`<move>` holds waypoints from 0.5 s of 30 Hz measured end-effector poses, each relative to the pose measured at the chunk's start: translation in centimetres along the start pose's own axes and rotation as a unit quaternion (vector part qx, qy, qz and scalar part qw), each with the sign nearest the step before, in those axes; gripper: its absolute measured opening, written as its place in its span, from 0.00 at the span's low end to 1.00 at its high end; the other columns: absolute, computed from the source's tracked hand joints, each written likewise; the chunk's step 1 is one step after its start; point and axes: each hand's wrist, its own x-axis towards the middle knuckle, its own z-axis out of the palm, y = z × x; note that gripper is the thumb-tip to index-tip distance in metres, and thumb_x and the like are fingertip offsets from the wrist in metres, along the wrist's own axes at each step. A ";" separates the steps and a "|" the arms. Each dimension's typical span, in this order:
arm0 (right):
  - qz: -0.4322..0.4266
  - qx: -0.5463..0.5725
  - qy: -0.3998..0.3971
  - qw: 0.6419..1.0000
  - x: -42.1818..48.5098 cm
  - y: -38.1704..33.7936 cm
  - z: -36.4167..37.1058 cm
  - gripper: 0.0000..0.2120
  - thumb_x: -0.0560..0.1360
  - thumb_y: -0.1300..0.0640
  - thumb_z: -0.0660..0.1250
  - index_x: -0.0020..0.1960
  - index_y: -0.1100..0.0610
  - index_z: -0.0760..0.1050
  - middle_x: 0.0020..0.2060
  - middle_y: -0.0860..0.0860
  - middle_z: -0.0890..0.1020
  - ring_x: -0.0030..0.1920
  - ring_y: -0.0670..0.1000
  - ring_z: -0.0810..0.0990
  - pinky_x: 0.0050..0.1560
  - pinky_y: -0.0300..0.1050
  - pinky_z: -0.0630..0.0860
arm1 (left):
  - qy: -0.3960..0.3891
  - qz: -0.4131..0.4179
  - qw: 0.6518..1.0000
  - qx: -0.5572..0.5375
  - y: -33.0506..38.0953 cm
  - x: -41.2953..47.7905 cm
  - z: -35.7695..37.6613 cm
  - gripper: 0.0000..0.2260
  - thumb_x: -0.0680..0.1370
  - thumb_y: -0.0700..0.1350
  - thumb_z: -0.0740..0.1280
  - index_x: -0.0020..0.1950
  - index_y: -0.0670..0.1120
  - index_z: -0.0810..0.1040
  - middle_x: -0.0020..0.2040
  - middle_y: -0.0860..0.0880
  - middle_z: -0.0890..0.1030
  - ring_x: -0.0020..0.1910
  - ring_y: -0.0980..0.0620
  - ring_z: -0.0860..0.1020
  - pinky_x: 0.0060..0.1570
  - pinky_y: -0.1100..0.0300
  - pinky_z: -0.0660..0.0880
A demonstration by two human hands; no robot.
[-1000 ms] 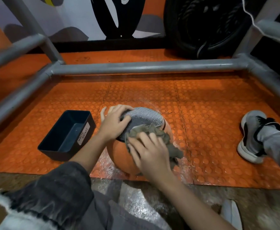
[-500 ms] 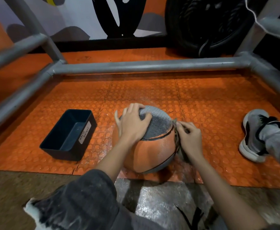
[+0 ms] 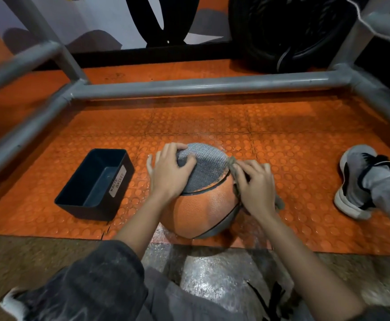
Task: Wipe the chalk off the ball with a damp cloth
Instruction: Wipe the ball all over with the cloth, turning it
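Observation:
An orange and grey ball rests on the studded orange floor in the middle of the head view. My left hand lies over its top left, fingers spread and curved on the grey panel. My right hand presses a grey-brown cloth against the ball's right side, fingers curled over it. Most of the cloth is hidden under that hand; a corner hangs out at its lower right. White chalk dust shows on the floor around the ball.
A black bin labelled waste basket sits left of the ball. Grey metal frame bars run across the back and along both sides. A grey and white shoe on a leg lies at the right. A black tyre stands behind.
My right hand moved the cloth from the ball's near top round to its right side. The ball turned, showing more orange surface, and my left hand shifted with it.

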 end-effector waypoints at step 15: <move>0.018 0.011 -0.048 0.999 0.2 1.3 -0.2 0.12 0.79 0.55 0.60 0.54 0.56 0.81 0.48 0.50 0.82 0.47 0.59 0.73 0.44 0.43 0.62 | -0.001 0.007 1.000 -0.012 -0.2 -0.6 -0.3 0.17 0.75 0.61 0.59 0.57 0.54 0.73 0.57 0.56 0.73 0.63 0.54 0.68 0.71 0.50 0.45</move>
